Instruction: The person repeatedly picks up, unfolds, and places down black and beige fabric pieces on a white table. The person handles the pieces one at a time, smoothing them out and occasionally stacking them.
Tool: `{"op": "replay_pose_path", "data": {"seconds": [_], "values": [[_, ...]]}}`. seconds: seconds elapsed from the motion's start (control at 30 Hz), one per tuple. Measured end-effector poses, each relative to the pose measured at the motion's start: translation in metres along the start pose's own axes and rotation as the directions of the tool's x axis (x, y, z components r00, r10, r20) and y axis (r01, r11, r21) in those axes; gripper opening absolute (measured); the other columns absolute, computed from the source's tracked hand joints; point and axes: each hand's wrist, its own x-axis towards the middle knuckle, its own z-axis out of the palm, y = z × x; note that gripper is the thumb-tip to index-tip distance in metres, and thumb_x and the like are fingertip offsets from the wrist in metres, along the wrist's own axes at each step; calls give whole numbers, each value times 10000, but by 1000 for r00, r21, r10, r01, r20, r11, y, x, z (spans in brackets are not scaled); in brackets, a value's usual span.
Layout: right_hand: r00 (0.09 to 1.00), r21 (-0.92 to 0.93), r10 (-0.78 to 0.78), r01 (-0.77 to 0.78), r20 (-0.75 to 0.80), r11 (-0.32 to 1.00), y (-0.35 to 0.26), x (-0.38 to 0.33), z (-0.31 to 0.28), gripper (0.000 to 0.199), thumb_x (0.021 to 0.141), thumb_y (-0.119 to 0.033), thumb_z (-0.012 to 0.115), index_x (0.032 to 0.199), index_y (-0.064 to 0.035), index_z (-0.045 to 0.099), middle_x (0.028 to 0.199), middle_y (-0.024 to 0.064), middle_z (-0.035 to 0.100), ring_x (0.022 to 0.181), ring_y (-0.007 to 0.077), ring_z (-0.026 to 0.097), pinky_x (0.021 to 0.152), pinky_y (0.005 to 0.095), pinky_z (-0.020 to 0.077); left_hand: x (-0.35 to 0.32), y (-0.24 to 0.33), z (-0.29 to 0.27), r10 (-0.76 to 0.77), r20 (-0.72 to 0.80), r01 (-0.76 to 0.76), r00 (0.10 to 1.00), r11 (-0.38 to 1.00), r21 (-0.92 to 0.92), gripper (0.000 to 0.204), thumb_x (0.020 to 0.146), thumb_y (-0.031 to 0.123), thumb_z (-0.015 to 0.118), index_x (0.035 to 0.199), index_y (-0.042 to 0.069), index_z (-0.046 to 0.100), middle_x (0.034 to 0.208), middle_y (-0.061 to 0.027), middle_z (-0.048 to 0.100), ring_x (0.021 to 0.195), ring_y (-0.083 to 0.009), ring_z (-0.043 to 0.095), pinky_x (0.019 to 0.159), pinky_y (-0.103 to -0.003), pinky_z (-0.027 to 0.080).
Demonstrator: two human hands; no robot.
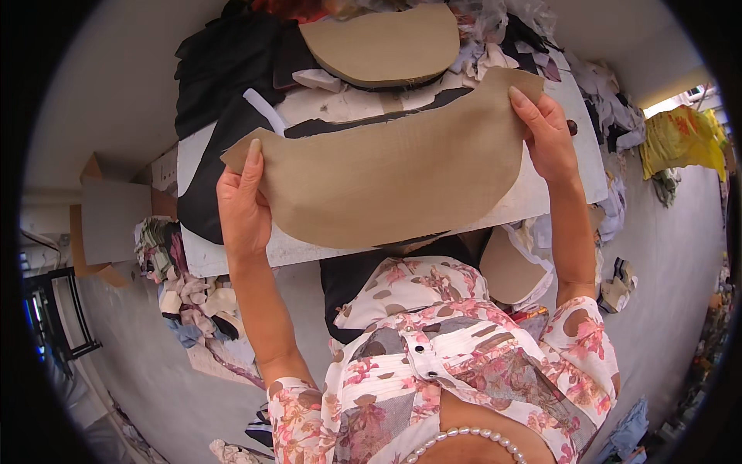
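A large beige fabric piece (394,182) with a curved lower edge is stretched out between my two hands above the white table. My left hand (245,201) pinches its left corner, thumb on top and fingers underneath. At the upper right corner, my right hand (547,135) grips it the same way. Black fabric (212,174) lies on the table beside my left hand, with a white strip (265,111) across it. Beyond the held piece rests a stack of similar beige cut pieces (386,42) with a dark layer beneath.
The white table (568,174) carries a heap of black cloth (228,69) at the far left and scraps at the back. Scrap piles (197,294) lie on the floor to the left. A yellow bag (680,143) hangs at the right. A cardboard box (116,220) stands far left.
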Motion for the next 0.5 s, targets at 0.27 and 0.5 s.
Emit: {"op": "replay_pose_path", "data": {"seconds": [0.27,0.5], "values": [[1000,-213,4,-7,-14,977,68,25,-8,322,980,-330,567,1042,-23,638,804,-28,642,656,29,554,554,203,438,36,-63,-7,-104,-178,158,979,933,324,261,924,273,678,978,18,669,834,15,665,668,-33,563,575,-189,438],[991,-489,-71,6,-114,872,86,26,-4,216,912,-189,640,999,8,643,675,34,630,566,76,529,520,262,433,41,-71,-4,129,-171,46,977,650,758,249,866,206,723,928,-30,679,725,-1,664,644,-28,538,582,-208,436]]}}
